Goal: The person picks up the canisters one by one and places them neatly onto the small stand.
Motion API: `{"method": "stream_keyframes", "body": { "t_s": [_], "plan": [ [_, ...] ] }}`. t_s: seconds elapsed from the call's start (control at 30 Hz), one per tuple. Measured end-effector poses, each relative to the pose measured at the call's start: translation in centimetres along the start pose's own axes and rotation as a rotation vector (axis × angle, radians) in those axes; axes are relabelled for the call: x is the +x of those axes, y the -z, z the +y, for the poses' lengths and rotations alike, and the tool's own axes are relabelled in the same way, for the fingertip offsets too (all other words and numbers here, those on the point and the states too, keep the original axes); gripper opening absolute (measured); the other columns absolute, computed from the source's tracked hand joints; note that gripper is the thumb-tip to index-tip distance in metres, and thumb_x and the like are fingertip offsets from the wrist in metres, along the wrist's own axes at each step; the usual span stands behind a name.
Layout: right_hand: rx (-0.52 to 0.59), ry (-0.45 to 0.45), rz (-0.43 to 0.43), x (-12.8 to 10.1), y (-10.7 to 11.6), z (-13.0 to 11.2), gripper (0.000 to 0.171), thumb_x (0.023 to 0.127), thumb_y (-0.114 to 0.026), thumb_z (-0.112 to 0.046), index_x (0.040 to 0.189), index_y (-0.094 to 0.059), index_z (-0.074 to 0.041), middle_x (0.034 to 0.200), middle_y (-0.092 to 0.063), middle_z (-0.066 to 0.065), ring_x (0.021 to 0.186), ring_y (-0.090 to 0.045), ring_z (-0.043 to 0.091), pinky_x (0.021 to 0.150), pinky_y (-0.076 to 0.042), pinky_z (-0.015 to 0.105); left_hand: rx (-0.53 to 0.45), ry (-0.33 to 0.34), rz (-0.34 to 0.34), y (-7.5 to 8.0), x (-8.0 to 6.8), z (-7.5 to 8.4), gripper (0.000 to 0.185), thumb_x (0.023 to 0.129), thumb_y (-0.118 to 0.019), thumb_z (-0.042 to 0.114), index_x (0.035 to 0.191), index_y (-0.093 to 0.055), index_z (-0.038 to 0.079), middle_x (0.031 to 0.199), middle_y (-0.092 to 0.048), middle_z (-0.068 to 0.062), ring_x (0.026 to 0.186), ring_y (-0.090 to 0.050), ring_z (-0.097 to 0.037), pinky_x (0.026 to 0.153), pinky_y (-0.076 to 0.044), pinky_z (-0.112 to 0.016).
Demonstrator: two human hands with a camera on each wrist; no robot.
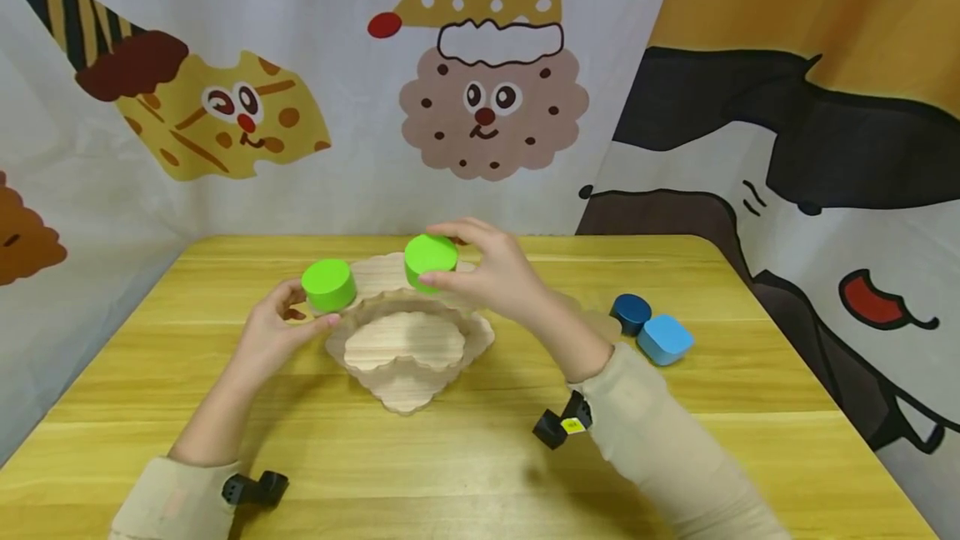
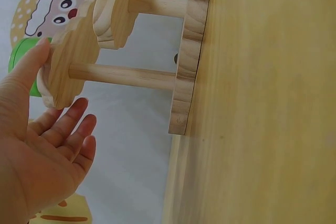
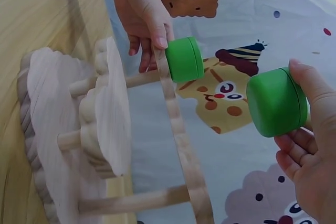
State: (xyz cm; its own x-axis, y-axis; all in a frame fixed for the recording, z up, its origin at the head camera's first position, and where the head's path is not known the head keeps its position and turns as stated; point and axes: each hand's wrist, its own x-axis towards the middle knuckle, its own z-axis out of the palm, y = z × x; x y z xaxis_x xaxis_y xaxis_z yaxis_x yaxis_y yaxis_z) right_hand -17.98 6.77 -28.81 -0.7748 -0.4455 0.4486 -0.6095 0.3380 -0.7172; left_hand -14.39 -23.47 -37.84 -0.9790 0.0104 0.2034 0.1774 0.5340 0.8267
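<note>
A tiered wooden display stand (image 1: 405,344) with scalloped shelves stands on the table, its shelves raised on round pegs (image 2: 126,76). On the left part of its top shelf sits a green round box (image 1: 328,285), lid on. My left hand (image 1: 272,327) grips that shelf's edge beside this box, thumb on the upper side and fingers at or below the edge. Over the top shelf, my right hand (image 1: 501,275) pinches a second green box (image 3: 275,102) between thumb and fingers. The right wrist view shows this box apart from the shelf.
To the right lie a dark blue round box (image 1: 631,312) and a light blue rounded-square box (image 1: 666,339), side by side. A pale flat piece (image 1: 600,323) is partly hidden behind my right forearm. A printed curtain (image 1: 360,190) hangs behind the table (image 1: 420,473).
</note>
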Motion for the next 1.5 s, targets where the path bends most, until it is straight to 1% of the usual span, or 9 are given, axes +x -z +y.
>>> {"method": "stream_keyframes", "body": {
  "t_s": [0.13, 0.27, 0.5, 0.63, 0.9, 1.03, 1.17, 1.27, 1.5],
  "plan": [
    [-0.016, -0.017, -0.001, 1.1, -1.1, -0.2, 0.051, 0.075, -0.084, -0.025, 0.121, -0.066, -0.012, 0.113, -0.062, -0.005, 0.101, -0.053, 0.012, 0.086, -0.046, 0.031, -0.002, 0.004, 0.002, 0.0, 0.0, 0.1, 0.064, 0.084, -0.076, 0.026, 0.132, -0.047, -0.003, 0.119, -0.056, -0.021, 0.103, -0.048, -0.03, 0.08, -0.039, -0.035],
    [-0.011, -0.049, -0.027, 2.0, -2.2, -0.4, 0.051, 0.075, -0.084, -0.027, 0.121, -0.066, -0.012, 0.113, -0.062, -0.004, 0.101, -0.054, 0.012, 0.087, -0.046, 0.029, 0.003, -0.003, 0.009, 0.0, 0.0, 0.2, 0.063, 0.084, -0.077, 0.026, 0.131, -0.047, -0.004, 0.118, -0.057, -0.02, 0.102, -0.048, -0.026, 0.08, -0.039, -0.033],
    [0.023, -0.065, -0.049, 3.1, -4.0, -0.2, 0.054, 0.077, -0.082, -0.029, 0.123, -0.064, -0.01, 0.116, -0.06, -0.002, 0.103, -0.054, 0.012, 0.085, -0.045, 0.021, 0.004, -0.007, 0.007, 0.1, 0.0, 0.1, 0.063, 0.085, -0.076, 0.027, 0.132, -0.047, -0.003, 0.118, -0.057, -0.019, 0.102, -0.047, -0.024, 0.081, -0.04, -0.031],
    [0.042, -0.077, -0.047, 3.6, -4.8, 0.2, 0.056, 0.077, -0.082, -0.031, 0.125, -0.063, -0.009, 0.117, -0.06, -0.001, 0.103, -0.054, 0.012, 0.083, -0.046, 0.02, 0.003, 0.0, 0.004, 0.2, -0.1, 0.2, 0.063, 0.085, -0.075, 0.027, 0.132, -0.047, -0.003, 0.118, -0.057, -0.019, 0.102, -0.047, -0.024, 0.081, -0.039, -0.031],
    [0.028, -0.082, -0.053, 4.0, -6.1, 1.1, 0.056, 0.079, -0.08, -0.03, 0.126, -0.061, -0.006, 0.118, -0.059, 0.004, 0.099, -0.056, 0.013, 0.08, -0.047, 0.018, -0.003, -0.009, -0.004, 0.1, 0.0, 0.1, 0.064, 0.085, -0.075, 0.028, 0.133, -0.046, -0.003, 0.119, -0.056, -0.019, 0.104, -0.047, -0.024, 0.081, -0.039, -0.032],
    [0.068, -0.109, -0.061, 3.9, -6.7, 1.4, 0.055, 0.08, -0.079, -0.028, 0.127, -0.06, -0.005, 0.118, -0.058, 0.005, 0.098, -0.059, 0.014, 0.077, -0.049, 0.017, 0.006, -0.019, -0.003, 0.0, -0.1, 0.0, 0.063, 0.085, -0.075, 0.027, 0.133, -0.046, -0.003, 0.119, -0.057, -0.019, 0.104, -0.047, -0.023, 0.081, -0.04, -0.03],
    [0.094, -0.144, -0.066, 4.0, -7.2, 1.8, 0.057, 0.08, -0.079, -0.03, 0.128, -0.059, -0.006, 0.116, -0.058, 0.003, 0.097, -0.059, 0.012, 0.076, -0.049, 0.018, 0.003, -0.027, 0.002, 0.0, -0.1, -0.1, 0.062, 0.085, -0.075, 0.027, 0.132, -0.047, -0.003, 0.118, -0.057, -0.018, 0.102, -0.048, -0.02, 0.08, -0.04, -0.027],
    [0.083, -0.151, -0.068, 4.1, -7.5, 2.1, 0.057, 0.08, -0.078, -0.031, 0.128, -0.059, -0.006, 0.118, -0.058, 0.002, 0.099, -0.059, 0.012, 0.077, -0.049, 0.018, 0.0, -0.033, 0.004, 0.0, -0.1, -0.1, 0.062, 0.085, -0.075, 0.026, 0.132, -0.047, -0.003, 0.118, -0.058, -0.018, 0.103, -0.048, -0.02, 0.08, -0.04, -0.027],
    [0.034, -0.153, -0.075, 4.2, -7.8, 2.4, 0.058, 0.08, -0.078, -0.034, 0.129, -0.059, -0.008, 0.118, -0.058, 0.002, 0.097, -0.058, 0.012, 0.076, -0.049, 0.019, 0.0, -0.009, -0.011, 0.0, 0.0, 0.0, 0.064, 0.085, -0.075, 0.028, 0.133, -0.045, -0.003, 0.119, -0.056, -0.02, 0.103, -0.048, -0.026, 0.08, -0.04, -0.032]
  ]
}}
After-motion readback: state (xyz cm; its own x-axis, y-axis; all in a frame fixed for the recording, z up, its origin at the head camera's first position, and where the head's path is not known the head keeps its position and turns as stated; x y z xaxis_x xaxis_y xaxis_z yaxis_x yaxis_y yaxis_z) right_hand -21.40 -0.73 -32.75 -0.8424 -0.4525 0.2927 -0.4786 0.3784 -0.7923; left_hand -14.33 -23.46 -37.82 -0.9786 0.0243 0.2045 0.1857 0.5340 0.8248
